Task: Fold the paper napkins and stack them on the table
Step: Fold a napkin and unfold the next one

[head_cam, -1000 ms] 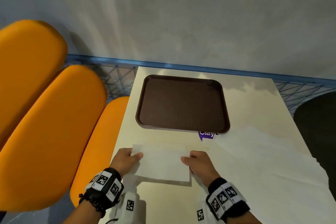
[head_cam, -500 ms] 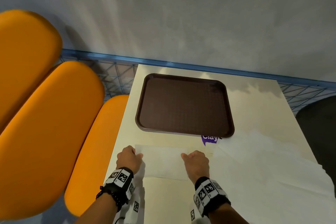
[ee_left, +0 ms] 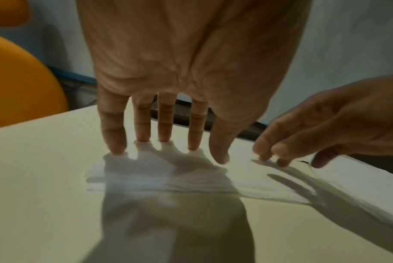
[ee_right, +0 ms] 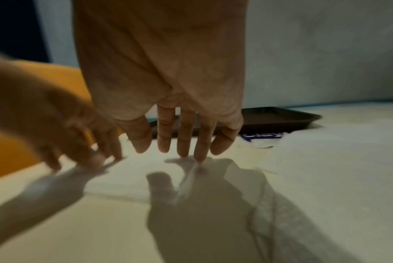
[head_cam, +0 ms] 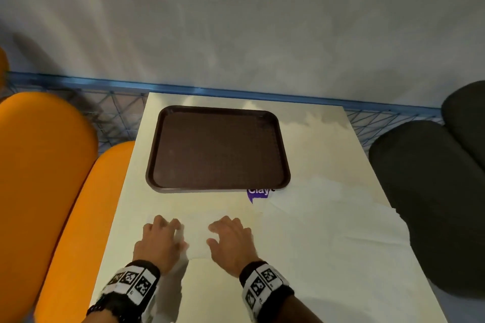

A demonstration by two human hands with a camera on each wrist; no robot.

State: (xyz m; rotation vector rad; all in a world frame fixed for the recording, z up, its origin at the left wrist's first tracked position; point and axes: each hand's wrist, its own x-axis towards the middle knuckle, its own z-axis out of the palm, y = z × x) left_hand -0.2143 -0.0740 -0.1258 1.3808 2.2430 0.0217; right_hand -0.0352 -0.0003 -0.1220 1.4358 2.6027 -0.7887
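A folded white napkin (head_cam: 196, 240) lies flat on the cream table (head_cam: 215, 291), just in front of the brown tray (head_cam: 217, 149). My left hand (head_cam: 164, 231) lies on its left part, straight fingertips pressing the paper (ee_left: 168, 176) in the left wrist view. On the right part rests my right hand (head_cam: 229, 233), and the right wrist view shows its straight fingers (ee_right: 184, 142) touching the napkin (ee_right: 128, 179). Neither hand grips anything. A large unfolded white napkin sheet (head_cam: 330, 233) is spread to the right.
The empty tray sits at the table's far middle, with a purple sticker (head_cam: 258, 193) at its near right corner. Orange seats (head_cam: 47, 178) flank the table's left edge and dark seats (head_cam: 433, 186) the right. A blue rail (head_cam: 236, 92) and grey wall lie behind.
My hands held the napkin's two ends with curled fingers; now both lie on it with fingers stretched flat and closer together. The head view has shifted right.
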